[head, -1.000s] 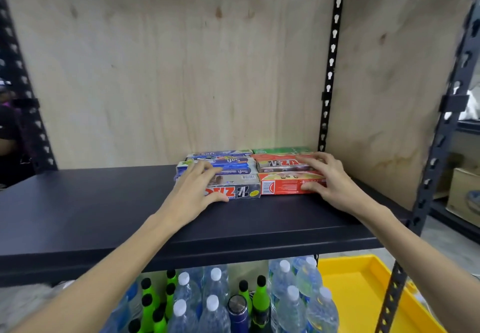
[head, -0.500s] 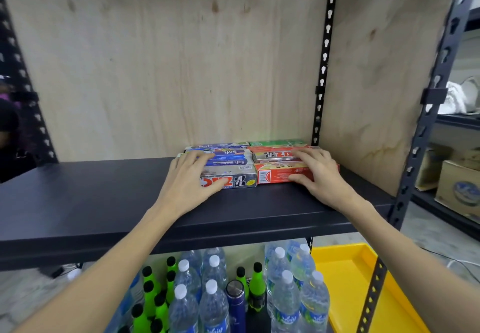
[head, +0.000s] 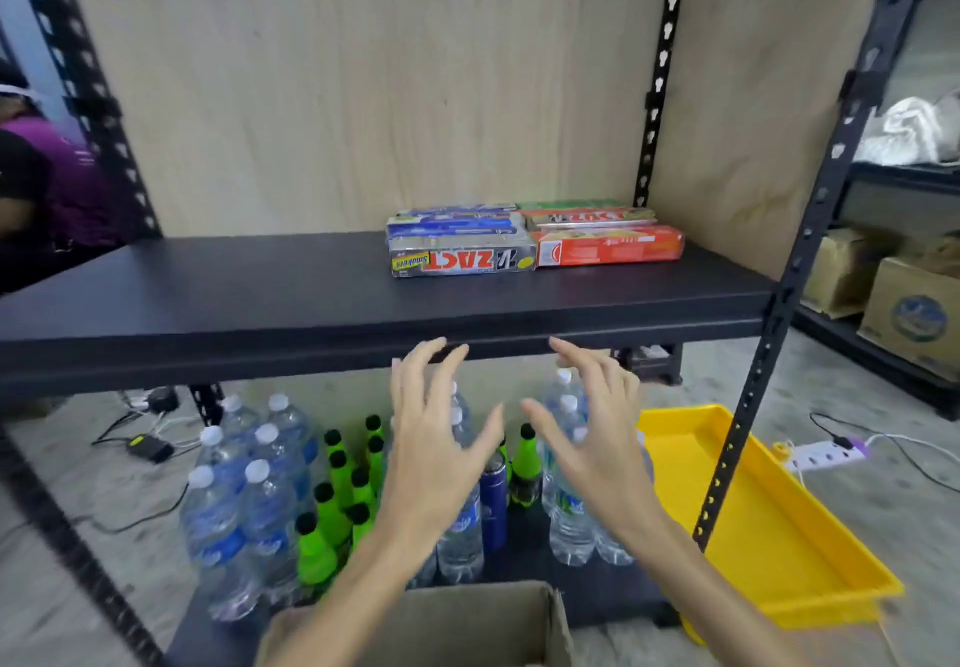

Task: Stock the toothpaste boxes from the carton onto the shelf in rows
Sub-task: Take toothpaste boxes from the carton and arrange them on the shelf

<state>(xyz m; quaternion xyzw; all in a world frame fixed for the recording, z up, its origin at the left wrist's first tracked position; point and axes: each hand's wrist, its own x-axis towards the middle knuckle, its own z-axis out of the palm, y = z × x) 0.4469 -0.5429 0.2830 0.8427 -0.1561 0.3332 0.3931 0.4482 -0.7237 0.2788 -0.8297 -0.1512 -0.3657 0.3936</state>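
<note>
At the frame's centre, the left hand (head: 436, 463) is held spread and empty below the black metal shelf (head: 260, 302); beside it the right hand (head: 597, 448) is likewise spread, nothing held. At centre right, the flat toothpaste boxes (head: 535, 240) are seen lying in two touching rows on that shelf. The placing step appears finished; a reach down into the brown cardboard carton (head: 441, 625), bottom centre, is judged next.

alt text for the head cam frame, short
Both bare hands, left hand and right hand, hover open and empty below the black shelf. Toothpaste boxes sit in rows at its back right, above the carton.
</note>
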